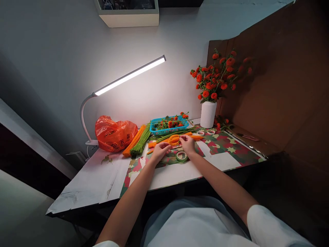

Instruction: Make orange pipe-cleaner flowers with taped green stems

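Observation:
An orange chenille stem bent into loops (174, 140) is between my two hands above the table. My right hand (187, 144) pinches its right side. My left hand (161, 150) is closed in a pinch at its lower left, seemingly on the same looped stem; the fingertips are small in view. Behind and beneath lie loose orange chenille stems (154, 144) and a row of green ones (164, 137). A roll of green tape (181, 156) rests on the table just below my hands.
A blue basket (164, 131) holds orange flowers. Left of it are bundled green stems (141, 142), orange stems (133, 141) and an orange plastic bag (114, 133). A lamp (130, 75) arches above. At right stand a white vase (208, 115) with flowers and a cardboard wall (277, 82); pliers-like handles (248, 137) lie near.

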`<state>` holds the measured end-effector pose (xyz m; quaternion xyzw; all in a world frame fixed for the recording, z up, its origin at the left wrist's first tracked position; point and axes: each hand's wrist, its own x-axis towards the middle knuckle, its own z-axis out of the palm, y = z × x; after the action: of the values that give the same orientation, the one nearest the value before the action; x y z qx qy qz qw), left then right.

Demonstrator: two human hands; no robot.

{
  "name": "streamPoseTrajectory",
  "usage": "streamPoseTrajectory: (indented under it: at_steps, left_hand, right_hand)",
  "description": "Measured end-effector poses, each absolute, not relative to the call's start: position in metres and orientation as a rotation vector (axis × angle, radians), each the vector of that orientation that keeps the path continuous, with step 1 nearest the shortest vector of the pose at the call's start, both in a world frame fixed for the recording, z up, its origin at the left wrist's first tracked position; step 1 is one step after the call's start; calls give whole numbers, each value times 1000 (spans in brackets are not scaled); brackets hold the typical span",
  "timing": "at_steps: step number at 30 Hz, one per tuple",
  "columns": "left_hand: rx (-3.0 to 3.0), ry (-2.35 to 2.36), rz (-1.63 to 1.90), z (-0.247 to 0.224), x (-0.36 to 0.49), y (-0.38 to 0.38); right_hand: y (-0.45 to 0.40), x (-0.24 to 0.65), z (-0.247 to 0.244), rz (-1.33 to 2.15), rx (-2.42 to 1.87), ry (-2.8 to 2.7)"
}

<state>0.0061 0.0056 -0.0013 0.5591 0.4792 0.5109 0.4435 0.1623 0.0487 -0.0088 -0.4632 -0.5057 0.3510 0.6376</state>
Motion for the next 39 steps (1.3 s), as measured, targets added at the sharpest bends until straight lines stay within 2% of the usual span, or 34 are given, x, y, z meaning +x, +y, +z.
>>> streamPoseTrajectory:
  at_steps: [13,21,33,39]
  left_hand:
    - [1259,1135,1415,4,4,6]
    - [1488,1112,1272,4,6,4]
    - [1569,1229,1241,-2,7,6]
    - [1528,1178,1321,-3,8,9]
  right_hand:
    - [41,161,-6,1024,-917,-1264]
    - [26,158,-3,742,-933,-1644]
    - [30,157,-1,247,-1062,-1688]
    - [31,159,-4,361,-967,-1773]
